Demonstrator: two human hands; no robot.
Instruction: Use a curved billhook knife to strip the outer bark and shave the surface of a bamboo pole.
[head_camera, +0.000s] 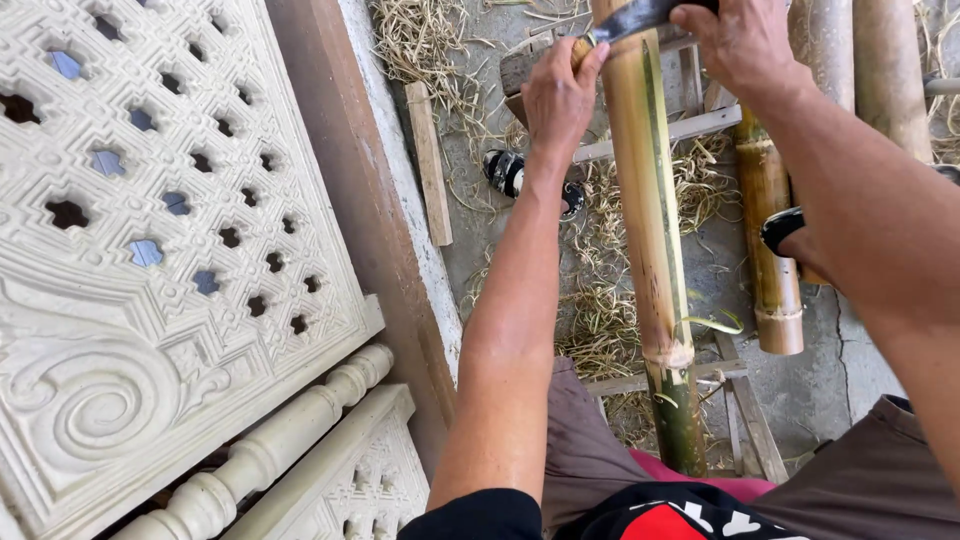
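Note:
A long bamboo pole (655, 250) runs from my lap away to the top of the view, its skin partly scraped to pale yellow with a green strip left. A dark metal blade (640, 18) lies across its far end. My left hand (560, 90) grips one end of the blade at the pole's left side. My right hand (740, 40) holds the blade's other end on the right. A thin green shaving (715, 322) curls off the pole near its node.
A shorter bamboo piece (770, 240) and more poles (885, 60) lie at the right. The pole rests on a wooden frame (690, 128) amid dry shavings (600, 320). A carved white panel (170, 250) and baluster (270, 450) stand left. A sandal (505, 172) lies on the concrete.

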